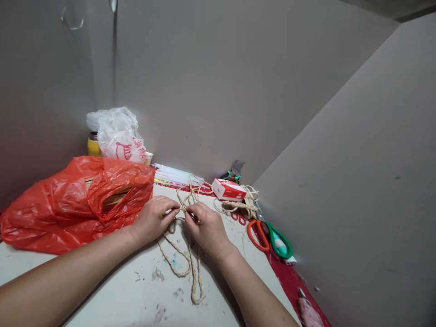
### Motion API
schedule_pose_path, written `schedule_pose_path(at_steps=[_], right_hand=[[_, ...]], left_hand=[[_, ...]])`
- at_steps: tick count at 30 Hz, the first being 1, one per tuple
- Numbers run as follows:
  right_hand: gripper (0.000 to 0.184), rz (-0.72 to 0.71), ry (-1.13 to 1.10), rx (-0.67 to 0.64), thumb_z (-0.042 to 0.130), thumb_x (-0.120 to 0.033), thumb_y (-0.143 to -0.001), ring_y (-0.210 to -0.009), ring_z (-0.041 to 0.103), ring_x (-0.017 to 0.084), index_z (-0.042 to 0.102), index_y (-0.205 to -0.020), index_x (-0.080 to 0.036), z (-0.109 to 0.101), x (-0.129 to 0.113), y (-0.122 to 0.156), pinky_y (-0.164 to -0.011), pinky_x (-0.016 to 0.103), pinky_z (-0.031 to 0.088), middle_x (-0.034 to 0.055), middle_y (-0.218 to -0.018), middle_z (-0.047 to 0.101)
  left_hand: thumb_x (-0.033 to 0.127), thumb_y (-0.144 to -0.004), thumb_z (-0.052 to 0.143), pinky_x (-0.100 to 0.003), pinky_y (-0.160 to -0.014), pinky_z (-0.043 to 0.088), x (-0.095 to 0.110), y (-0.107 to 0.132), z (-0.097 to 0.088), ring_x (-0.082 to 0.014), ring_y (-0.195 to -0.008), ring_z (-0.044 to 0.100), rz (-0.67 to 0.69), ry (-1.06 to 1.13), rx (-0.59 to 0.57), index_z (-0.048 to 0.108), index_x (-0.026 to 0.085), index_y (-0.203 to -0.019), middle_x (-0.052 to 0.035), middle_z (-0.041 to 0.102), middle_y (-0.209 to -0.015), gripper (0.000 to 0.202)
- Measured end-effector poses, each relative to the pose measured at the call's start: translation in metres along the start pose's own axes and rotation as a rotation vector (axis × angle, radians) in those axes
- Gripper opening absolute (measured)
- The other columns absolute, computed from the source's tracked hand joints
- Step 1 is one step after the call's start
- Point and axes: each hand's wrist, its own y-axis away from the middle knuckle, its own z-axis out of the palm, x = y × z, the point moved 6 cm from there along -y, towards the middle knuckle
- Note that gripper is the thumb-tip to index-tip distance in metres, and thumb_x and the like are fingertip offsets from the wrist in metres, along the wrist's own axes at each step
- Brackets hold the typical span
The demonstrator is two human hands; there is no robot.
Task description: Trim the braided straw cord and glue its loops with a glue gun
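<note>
A thin braided straw cord [173,263] lies in loose loops on the white board [129,290], below and beyond my hands. My left hand [157,214] pinches the cord between thumb and fingers. Close beside it, my right hand [203,226] is closed on the same cord, the fingertips of both hands nearly meeting. A small knotted part of the cord shows between them. Several cord loops stand up past my fingers towards the wall. The fingertips partly hide the spot being held.
On the left lies a red plastic bag [61,204] with straw-coloured strips inside. Behind it are a white plastic bag [119,131] and a yellow jar [93,144]. To the right are a red-and-white box [229,189], pruning shears [235,170], a straw bundle [247,206] and orange-and-green-handled scissors [279,240]. Grey walls stand close.
</note>
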Motion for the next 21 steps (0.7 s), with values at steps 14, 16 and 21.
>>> schedule_pose_path(at_steps=[14, 16, 21], right_hand=[[0.01, 0.169, -0.291, 0.041, 0.058, -0.017, -0.077, -0.063, 0.059, 0.016, 0.066, -0.071, -0.019, 0.003, 0.002, 0.0, -0.061, 0.027, 0.045, 0.0026, -0.068, 0.066], [0.01, 0.31, -0.478, 0.054, 0.061, -0.021, -0.076, -0.056, 0.056, 0.014, 0.065, -0.067, -0.019, 0.006, 0.008, 0.001, -0.056, 0.025, 0.045, 0.0003, -0.06, 0.063], [0.021, 0.636, -0.963, 0.085, 0.074, -0.033, -0.067, -0.047, 0.058, 0.012, 0.063, -0.062, -0.017, 0.015, 0.018, 0.003, -0.048, 0.022, 0.046, -0.0012, -0.052, 0.062]], left_hand=[[0.018, -0.087, 0.053, -0.028, -0.074, 0.053, 0.008, 0.005, 0.004, -0.0155, -0.08, 0.065, -0.02, 0.238, 0.03, 0.069, 0.017, -0.092, -0.0073, 0.071, -0.085, 0.017], [0.017, -0.087, 0.052, -0.029, -0.078, 0.053, 0.009, 0.003, 0.001, -0.0162, -0.086, 0.065, -0.018, 0.259, 0.064, 0.07, 0.016, -0.094, -0.0088, 0.07, -0.091, 0.019], [0.018, -0.089, 0.047, -0.032, -0.085, 0.052, 0.006, 0.004, 0.004, -0.0173, -0.093, 0.066, -0.091, 0.245, 0.057, 0.066, 0.017, -0.109, -0.0093, 0.071, -0.102, 0.027]])
